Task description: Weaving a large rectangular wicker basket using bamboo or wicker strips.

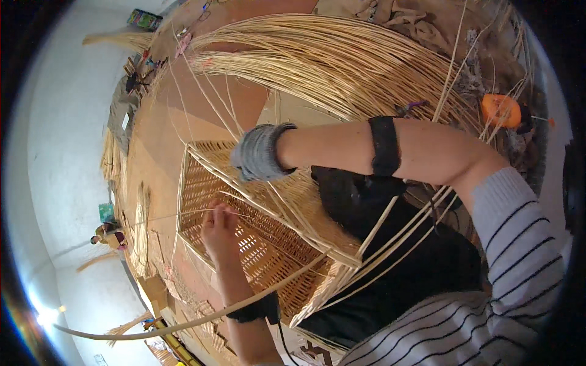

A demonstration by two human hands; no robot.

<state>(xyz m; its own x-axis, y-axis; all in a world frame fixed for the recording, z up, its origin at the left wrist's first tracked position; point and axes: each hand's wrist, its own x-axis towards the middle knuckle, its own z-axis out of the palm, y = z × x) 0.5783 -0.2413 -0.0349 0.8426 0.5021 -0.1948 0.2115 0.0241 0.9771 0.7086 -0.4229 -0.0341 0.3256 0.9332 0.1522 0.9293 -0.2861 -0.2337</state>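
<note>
A half-woven wicker basket (268,244) lies tilted across my lap, its loose stakes sticking out to the lower right. My left hand (218,229), bare, pinches a thin cane strand (177,215) over the open weave inside the basket. My right hand (259,152), in a grey glove, reaches in from the right and closes around the basket's upper rim (213,160) and its stakes. Each forearm carries a black band. One thick bent cane (183,323) sweeps from the basket's edge toward the lower left.
A large bundle of long pale cane (342,61) fans across the brown floor behind the basket. An orange object (500,110) lies at the right. Smaller cane bundles (141,229) and cardboard lie along the left wall, where another person (108,235) sits far off.
</note>
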